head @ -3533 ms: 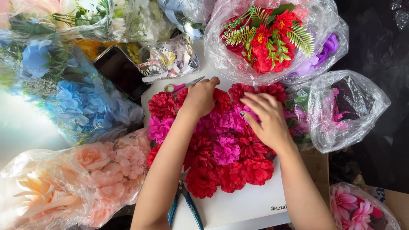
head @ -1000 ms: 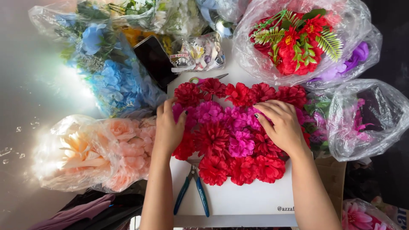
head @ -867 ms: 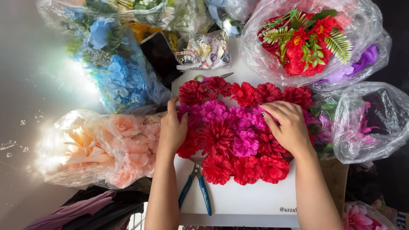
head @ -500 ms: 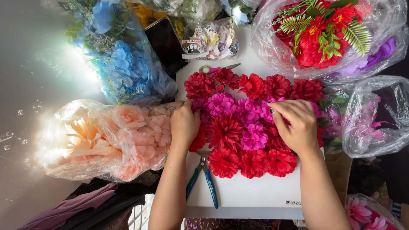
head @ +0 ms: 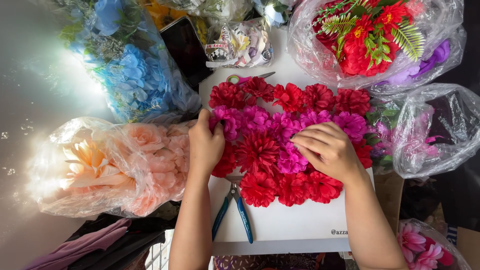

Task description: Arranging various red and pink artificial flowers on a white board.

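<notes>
The left hand [head: 205, 145] covered the left edge of the flower patch [head: 285, 140] on the white board [head: 295, 225], and the right hand [head: 327, 150] hid the blooms at the patch's middle right. Below the patch, the jaws of the blue-handled pliers [head: 232, 210] vanished under a red flower. Above the patch, the scissors [head: 245, 78] showed only partly. The bag of pink flowers [head: 425, 245], lower right of the board, was cut by the frame's edge.
</notes>
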